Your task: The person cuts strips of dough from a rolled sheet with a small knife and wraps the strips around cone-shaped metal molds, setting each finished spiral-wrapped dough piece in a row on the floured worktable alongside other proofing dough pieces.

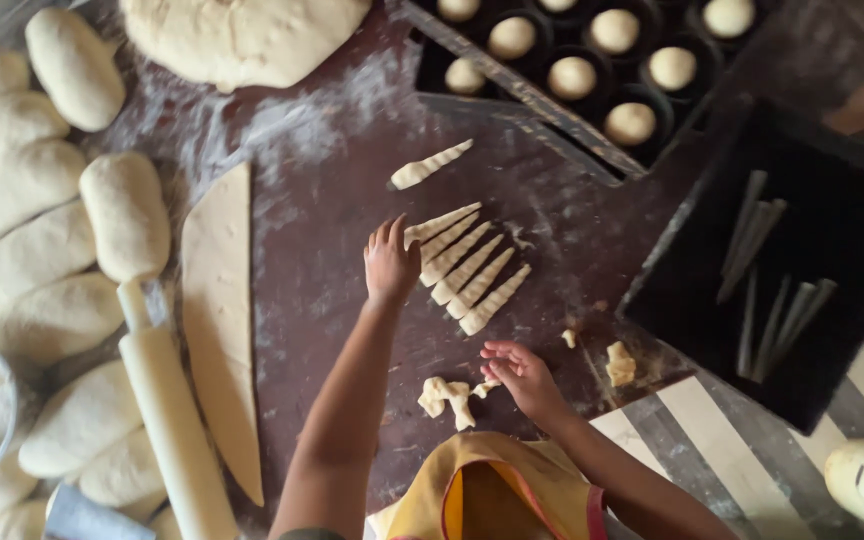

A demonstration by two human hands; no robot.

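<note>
My left hand [390, 262] is open, fingers spread, resting at the left end of a row of dough-wrapped cones [462, 268] that lie side by side on the floured dark worktop [332, 200]. One more wrapped cone [430, 165] lies apart, farther up the worktop. My right hand [517, 372] is loosely curled with the fingertips together just beside some dough scraps [449, 397]; I cannot tell whether it pinches a piece. Another scrap [619, 363] sits near the edge of a black tray [852, 230] holding bare metal cone moulds [767, 290]. To my left lie a wooden rolling pin [167, 410], a rolled-out dough sheet [222, 320] and shaped dough loaves [32, 250]. Above, a muffin tin [512, 85] holds dough balls [572, 77].
</note>
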